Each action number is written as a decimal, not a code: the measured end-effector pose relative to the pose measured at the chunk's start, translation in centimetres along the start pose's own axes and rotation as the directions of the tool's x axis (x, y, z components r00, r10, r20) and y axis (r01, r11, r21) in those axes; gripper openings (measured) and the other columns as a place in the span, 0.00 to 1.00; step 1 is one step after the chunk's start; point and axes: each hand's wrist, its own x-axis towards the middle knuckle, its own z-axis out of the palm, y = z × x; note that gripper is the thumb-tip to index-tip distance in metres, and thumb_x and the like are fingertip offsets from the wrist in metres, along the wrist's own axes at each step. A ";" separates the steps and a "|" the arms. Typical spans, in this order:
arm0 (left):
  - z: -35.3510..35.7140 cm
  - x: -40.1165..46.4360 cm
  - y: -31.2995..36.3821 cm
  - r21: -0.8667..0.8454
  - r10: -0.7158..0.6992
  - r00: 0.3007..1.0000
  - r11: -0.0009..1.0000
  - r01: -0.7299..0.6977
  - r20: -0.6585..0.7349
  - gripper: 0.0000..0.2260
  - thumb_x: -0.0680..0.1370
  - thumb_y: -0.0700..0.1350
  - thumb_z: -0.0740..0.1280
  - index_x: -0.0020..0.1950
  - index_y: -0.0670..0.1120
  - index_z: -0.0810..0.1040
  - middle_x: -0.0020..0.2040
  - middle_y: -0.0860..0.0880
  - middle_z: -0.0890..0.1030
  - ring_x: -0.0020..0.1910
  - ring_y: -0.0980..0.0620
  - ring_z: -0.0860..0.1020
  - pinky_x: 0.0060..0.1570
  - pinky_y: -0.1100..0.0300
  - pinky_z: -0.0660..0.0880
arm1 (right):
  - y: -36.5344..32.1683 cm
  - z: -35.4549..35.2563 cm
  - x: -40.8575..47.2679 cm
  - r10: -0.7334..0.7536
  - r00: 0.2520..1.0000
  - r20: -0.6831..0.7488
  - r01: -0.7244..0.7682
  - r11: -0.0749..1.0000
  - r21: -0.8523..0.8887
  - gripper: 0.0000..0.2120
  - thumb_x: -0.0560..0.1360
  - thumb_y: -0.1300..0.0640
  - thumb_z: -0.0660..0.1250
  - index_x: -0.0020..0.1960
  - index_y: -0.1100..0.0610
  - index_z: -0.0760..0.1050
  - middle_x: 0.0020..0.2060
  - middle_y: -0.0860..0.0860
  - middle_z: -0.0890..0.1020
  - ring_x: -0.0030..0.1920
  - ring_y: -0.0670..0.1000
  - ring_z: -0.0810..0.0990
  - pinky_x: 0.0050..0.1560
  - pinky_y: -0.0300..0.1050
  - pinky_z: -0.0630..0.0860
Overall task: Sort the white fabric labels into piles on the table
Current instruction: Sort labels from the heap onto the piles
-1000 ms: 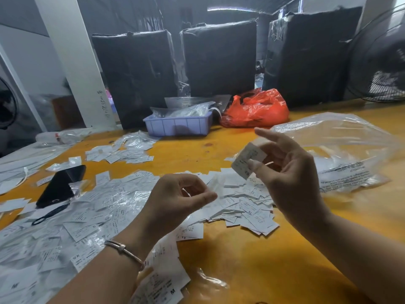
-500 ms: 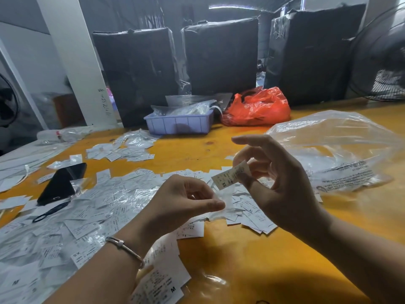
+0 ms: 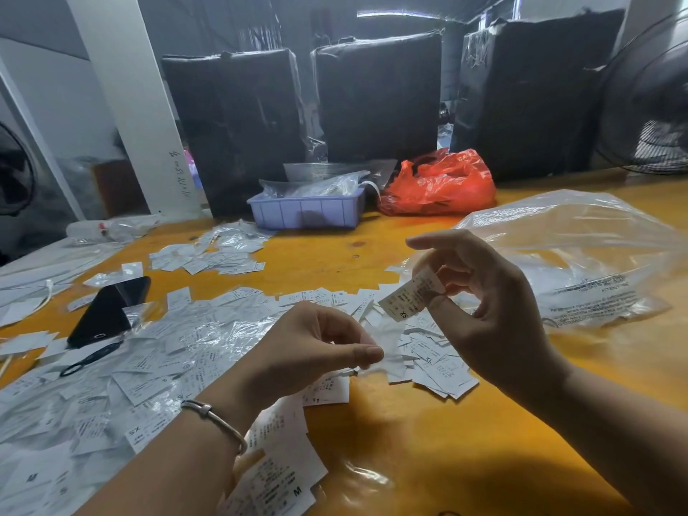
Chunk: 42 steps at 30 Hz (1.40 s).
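A: How far along does the sorting look?

B: Partly done, I'd judge. Nearest, just beneath the left wrist, a small stack of labels marked M (image 3: pixel 275 486) sits on the counter (image 3: pixel 428 441). Under and between the hands lies another pile (image 3: pixel 432 359) with an XL showing. Out past the left hand a big loose heap (image 3: pixel 123 370), mixed with clear wrappers, seems unsorted; that is most of what is left.

A: And the hands?

B: The left hand (image 3: pixel 309 351) is curled, thumb and forefinger pinching a crumpled bit of clear film (image 3: pixel 387 344). The right hand (image 3: pixel 480 303) pinches one white label (image 3: pixel 411 294) between thumb and fingers, the other fingers loosely spread, held above the XL pile.

A: Which way does that label lie?

B: Its long axis slants, upper end in the right fingers, lower free end pointing down toward the left hand. The printed face is toward the camera, XS at the lower end.

A: Beyond them?

B: A smaller group of labels (image 3: pixel 212 255) farther past the left hand, and a large clear bag (image 3: pixel 580 255) beyond the right.
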 end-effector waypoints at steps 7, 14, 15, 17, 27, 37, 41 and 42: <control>0.0 0.0 -0.1 0.009 -0.005 1.000 1.000 0.005 0.020 0.12 0.68 0.52 0.75 0.40 0.42 0.85 0.37 0.43 0.84 0.37 0.51 0.79 0.41 0.60 0.74 | 0.2 0.1 -0.3 0.028 0.995 0.101 -0.019 0.996 -0.085 0.20 0.65 0.65 0.63 0.54 0.52 0.78 0.39 0.46 0.81 0.42 0.46 0.81 0.38 0.45 0.81; 0.2 0.0 0.1 0.009 -0.020 0.999 1.000 0.019 0.036 0.13 0.68 0.53 0.74 0.42 0.43 0.86 0.39 0.43 0.85 0.39 0.50 0.80 0.39 0.64 0.74 | 0.8 0.2 -0.3 0.096 0.975 0.199 -0.078 0.992 -0.097 0.16 0.66 0.63 0.66 0.51 0.50 0.80 0.41 0.48 0.84 0.44 0.50 0.82 0.41 0.47 0.81; 0.2 0.0 0.0 0.019 -0.020 0.999 1.000 0.019 0.036 0.14 0.68 0.54 0.73 0.42 0.43 0.86 0.40 0.42 0.85 0.40 0.48 0.80 0.39 0.65 0.73 | 0.9 0.3 -0.4 0.103 0.971 0.218 -0.081 0.991 -0.107 0.16 0.67 0.64 0.68 0.52 0.50 0.80 0.42 0.48 0.84 0.44 0.50 0.83 0.42 0.47 0.81; 0.2 0.1 -0.1 0.023 -0.019 0.999 1.000 0.018 0.031 0.15 0.68 0.54 0.74 0.42 0.43 0.86 0.41 0.41 0.85 0.42 0.44 0.80 0.41 0.61 0.73 | 1.0 0.4 -0.4 0.106 0.965 0.242 -0.073 0.987 -0.141 0.17 0.67 0.66 0.70 0.53 0.50 0.80 0.43 0.48 0.85 0.45 0.49 0.83 0.42 0.46 0.81; 0.2 0.3 -0.5 0.066 -0.016 1.000 0.998 0.018 -0.019 0.03 0.74 0.42 0.73 0.43 0.47 0.86 0.37 0.49 0.85 0.35 0.59 0.81 0.36 0.71 0.75 | 1.5 0.5 -0.2 0.093 0.977 0.190 -0.063 0.985 -0.158 0.08 0.73 0.66 0.69 0.49 0.55 0.83 0.39 0.48 0.84 0.39 0.48 0.80 0.40 0.50 0.79; 0.1 0.4 -0.4 -0.030 0.000 1.000 1.000 -0.001 -0.017 0.06 0.72 0.44 0.73 0.42 0.41 0.85 0.35 0.48 0.84 0.34 0.57 0.79 0.36 0.70 0.73 | 1.1 0.7 -0.2 0.195 0.942 0.275 -0.204 0.979 0.005 0.08 0.74 0.66 0.68 0.48 0.55 0.79 0.38 0.51 0.84 0.39 0.51 0.80 0.40 0.47 0.79; 0.2 0.4 -0.4 -0.037 -0.011 1.000 0.999 0.010 -0.019 0.08 0.72 0.45 0.72 0.42 0.41 0.85 0.37 0.47 0.85 0.35 0.56 0.79 0.37 0.70 0.74 | 1.2 0.7 -0.3 0.172 0.957 0.234 -0.167 0.985 -0.044 0.04 0.73 0.61 0.71 0.45 0.54 0.77 0.36 0.47 0.84 0.38 0.50 0.80 0.40 0.46 0.77; 0.2 0.4 -0.4 -0.042 -0.011 1.000 0.999 0.010 -0.019 0.08 0.71 0.46 0.73 0.42 0.41 0.85 0.37 0.46 0.85 0.35 0.56 0.79 0.37 0.69 0.75 | 1.2 0.6 -0.3 0.155 0.964 0.218 -0.145 0.987 -0.065 0.04 0.72 0.61 0.71 0.45 0.54 0.78 0.37 0.47 0.84 0.39 0.49 0.80 0.40 0.46 0.77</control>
